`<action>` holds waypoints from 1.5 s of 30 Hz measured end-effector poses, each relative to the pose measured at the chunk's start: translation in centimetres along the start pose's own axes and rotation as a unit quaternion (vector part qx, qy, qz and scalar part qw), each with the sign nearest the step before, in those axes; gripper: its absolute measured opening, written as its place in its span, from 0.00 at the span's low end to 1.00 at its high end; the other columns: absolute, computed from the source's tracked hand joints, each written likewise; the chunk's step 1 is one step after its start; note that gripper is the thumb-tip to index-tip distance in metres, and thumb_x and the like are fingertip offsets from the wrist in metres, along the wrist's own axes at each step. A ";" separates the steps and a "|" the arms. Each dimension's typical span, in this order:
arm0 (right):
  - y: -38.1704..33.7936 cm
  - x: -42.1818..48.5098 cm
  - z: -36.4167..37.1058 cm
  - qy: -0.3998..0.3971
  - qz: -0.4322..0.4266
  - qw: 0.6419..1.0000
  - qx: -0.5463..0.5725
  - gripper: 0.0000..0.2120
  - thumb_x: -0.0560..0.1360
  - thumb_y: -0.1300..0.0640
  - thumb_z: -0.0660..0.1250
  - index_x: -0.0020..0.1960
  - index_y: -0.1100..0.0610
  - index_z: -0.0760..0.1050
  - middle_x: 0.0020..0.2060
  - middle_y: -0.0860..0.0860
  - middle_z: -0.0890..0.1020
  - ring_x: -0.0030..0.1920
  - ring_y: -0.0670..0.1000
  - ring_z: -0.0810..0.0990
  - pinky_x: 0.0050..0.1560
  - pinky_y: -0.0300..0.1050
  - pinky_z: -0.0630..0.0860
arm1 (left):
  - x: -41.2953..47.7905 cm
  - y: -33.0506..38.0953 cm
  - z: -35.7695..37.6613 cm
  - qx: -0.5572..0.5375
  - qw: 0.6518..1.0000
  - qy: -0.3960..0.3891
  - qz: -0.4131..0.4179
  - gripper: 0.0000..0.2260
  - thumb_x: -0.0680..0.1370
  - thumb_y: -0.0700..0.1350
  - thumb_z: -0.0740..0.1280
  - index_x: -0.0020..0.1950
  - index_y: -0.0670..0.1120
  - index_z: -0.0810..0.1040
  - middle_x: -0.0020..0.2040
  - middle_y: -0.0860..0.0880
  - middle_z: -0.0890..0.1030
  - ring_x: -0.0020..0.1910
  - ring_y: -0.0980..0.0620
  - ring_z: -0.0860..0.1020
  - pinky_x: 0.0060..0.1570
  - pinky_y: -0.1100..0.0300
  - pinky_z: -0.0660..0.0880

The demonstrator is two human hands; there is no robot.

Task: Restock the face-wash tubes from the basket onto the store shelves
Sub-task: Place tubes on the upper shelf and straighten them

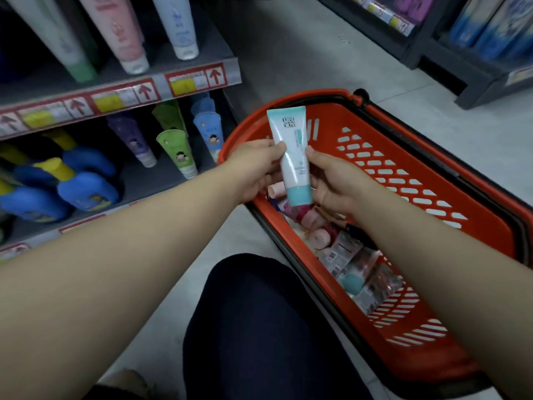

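1. The tube [291,151], white with a teal cap and teal crimp, is upright, cap down. It is held over the left end of the basket [328,111].
2. The left hand [256,168] pinches the tube's left edge, thumb in front. Its fingers are hidden behind the tube.
3. The right hand [334,186] grips the right edge near the middle, thumb tip on the front. Its fingers are mostly out of sight.
4. The tube's print is too small to read.
5. More tubes [346,255] lie jumbled in the basket, partly covered by the hands and right forearm.
6. The shelf [173,82] on the left holds tubes standing cap down. The top row is cut off by the frame, and the price labels are blurred.
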State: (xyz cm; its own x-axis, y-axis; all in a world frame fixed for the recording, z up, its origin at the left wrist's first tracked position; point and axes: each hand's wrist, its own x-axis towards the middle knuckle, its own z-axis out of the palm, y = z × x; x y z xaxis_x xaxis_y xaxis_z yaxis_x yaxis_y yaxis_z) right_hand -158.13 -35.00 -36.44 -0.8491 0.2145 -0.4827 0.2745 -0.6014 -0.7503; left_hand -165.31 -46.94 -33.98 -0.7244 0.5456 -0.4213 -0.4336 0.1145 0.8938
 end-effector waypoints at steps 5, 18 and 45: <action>-1.1 -0.2 4.8 -0.042 -0.018 0.999 -0.008 0.13 0.81 0.54 0.57 0.61 0.57 0.74 0.41 0.52 0.84 0.37 0.47 0.84 0.40 0.44 0.82 | -1.6 2.2 -3.3 -0.069 0.996 0.027 0.047 0.04 0.79 0.42 0.65 0.51 0.43 0.78 0.40 0.49 0.83 0.35 0.58 0.82 0.36 0.63 0.79; -0.1 0.8 15.9 -0.173 -0.051 0.969 -0.170 0.12 0.79 0.57 0.62 0.62 0.52 0.75 0.50 0.52 0.82 0.48 0.49 0.82 0.47 0.47 0.80 | -5.9 5.3 -13.1 -0.121 0.973 0.137 0.139 0.07 0.77 0.43 0.67 0.53 0.42 0.77 0.48 0.45 0.84 0.44 0.51 0.82 0.47 0.57 0.80; 0.2 4.0 23.0 -0.086 -0.151 0.970 -0.171 0.15 0.80 0.63 0.59 0.66 0.57 0.73 0.55 0.53 0.81 0.48 0.48 0.81 0.43 0.37 0.79 | -4.0 7.3 -18.2 -0.055 0.957 0.196 0.206 0.10 0.75 0.37 0.70 0.54 0.43 0.76 0.53 0.44 0.83 0.50 0.49 0.82 0.50 0.54 0.80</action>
State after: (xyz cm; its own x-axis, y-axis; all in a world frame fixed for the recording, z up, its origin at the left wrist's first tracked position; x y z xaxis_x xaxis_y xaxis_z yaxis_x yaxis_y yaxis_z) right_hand -171.86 -51.94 -28.18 -0.9686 0.1927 -0.1573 0.1102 -0.2344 -0.9659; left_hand -175.33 -63.43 -28.58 -0.9821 0.1706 -0.0801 -0.1050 -0.1428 0.9842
